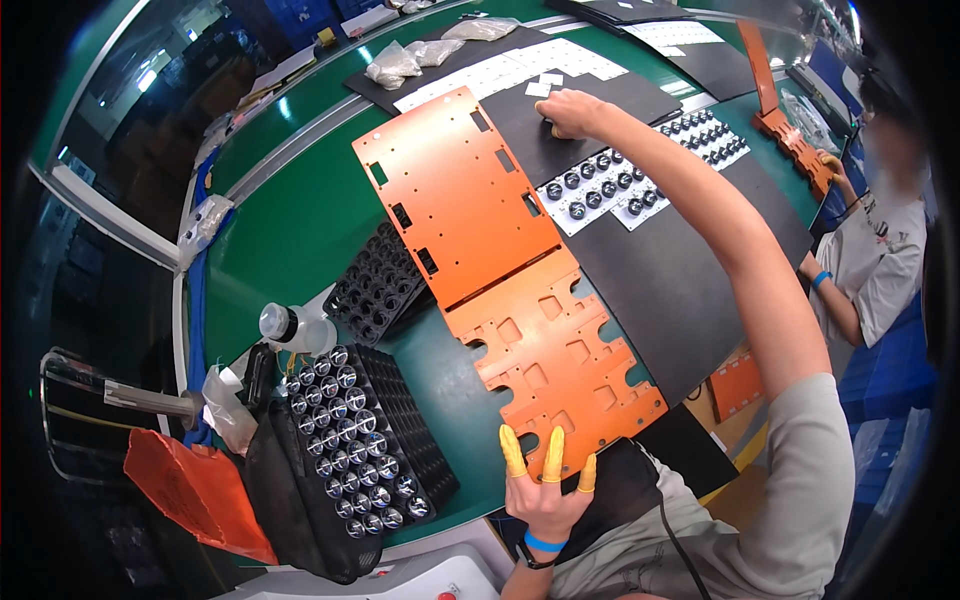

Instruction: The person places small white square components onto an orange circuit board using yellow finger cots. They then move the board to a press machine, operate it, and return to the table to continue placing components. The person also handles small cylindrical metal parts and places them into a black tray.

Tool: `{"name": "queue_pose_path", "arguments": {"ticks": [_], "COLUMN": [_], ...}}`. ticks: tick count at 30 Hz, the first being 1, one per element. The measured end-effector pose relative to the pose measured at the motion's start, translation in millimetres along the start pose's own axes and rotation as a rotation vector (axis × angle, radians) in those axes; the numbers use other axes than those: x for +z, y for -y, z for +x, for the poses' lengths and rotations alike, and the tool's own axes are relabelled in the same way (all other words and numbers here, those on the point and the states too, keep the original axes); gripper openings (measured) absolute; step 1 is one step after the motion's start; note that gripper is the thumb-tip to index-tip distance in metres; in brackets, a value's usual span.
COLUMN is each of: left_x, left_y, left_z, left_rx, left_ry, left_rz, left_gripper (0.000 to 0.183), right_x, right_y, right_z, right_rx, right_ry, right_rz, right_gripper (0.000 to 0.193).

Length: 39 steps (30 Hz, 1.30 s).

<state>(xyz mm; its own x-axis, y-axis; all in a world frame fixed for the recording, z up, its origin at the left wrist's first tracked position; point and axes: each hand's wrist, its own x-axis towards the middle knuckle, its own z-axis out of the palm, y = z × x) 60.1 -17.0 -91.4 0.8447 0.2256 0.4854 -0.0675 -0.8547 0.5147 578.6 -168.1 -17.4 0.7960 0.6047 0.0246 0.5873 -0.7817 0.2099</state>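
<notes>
An orange metal panel [455, 190], slotted and drilled, lies across the middle. Its near section [555, 345] has notched edges and cutouts. My left hand [545, 505], yellow cots on its fingertips, rests at the near end with the visible fingers spread against the orange metal. Far ahead, my right hand [572, 113] is closed above a black mat [505, 115]; whatever its fingers hold is hidden. Small white squares [545, 84] lie just beyond it. To its right, white strips [600, 185] carry rows of round black lens-like parts.
A black tray of shiny round parts [355, 440] stands at left, with another black tray [375, 285] behind it. A clear bottle [300, 328] and an orange bag [195, 490] are near the left edge. Plastic bags [395, 65] lie at the back. A co-worker [875, 250] handles orange metal at right.
</notes>
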Motion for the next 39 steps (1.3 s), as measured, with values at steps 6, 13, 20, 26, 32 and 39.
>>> {"name": "queue_pose_path", "arguments": {"ticks": [6,13,20,26,32,39], "left_x": [-0.2,1.2,-1.1,-0.4,0.5,0.5], "left_y": [0.3,0.2,-1.7,-4.4,-7.5,-7.9], "left_z": [1.3,0.2,-0.5,1.1,-0.5,3.6], "left_rx": [0.006,0.004,-0.022,-0.028,-0.030,-0.020], "left_ry": [-0.004,-0.011,0.012,0.010,-0.015,-0.043], "left_rz": [-0.009,0.006,-0.009,0.002,0.006,-0.001], "left_gripper": [0.054,0.056,0.056,0.057,0.056,0.059], "right_x": [-0.8,9.3,28.8,19.4,45.0,18.9], "right_y": [-20.5,-66.7,-77.1,-53.0,-53.4,-14.5], "right_z": [-5.4,-1.3,-8.3,-22.4,-29.0,-59.7], "right_rx": [0.101,0.355,0.301,0.368,0.403,0.533], "right_ry": [-0.119,-0.160,-0.268,-0.275,-0.476,-0.461], "right_rz": [0.194,0.733,0.687,0.748,0.960,1.841], "right_gripper": [0.030,0.034,0.025,0.026,0.029,0.038]}}
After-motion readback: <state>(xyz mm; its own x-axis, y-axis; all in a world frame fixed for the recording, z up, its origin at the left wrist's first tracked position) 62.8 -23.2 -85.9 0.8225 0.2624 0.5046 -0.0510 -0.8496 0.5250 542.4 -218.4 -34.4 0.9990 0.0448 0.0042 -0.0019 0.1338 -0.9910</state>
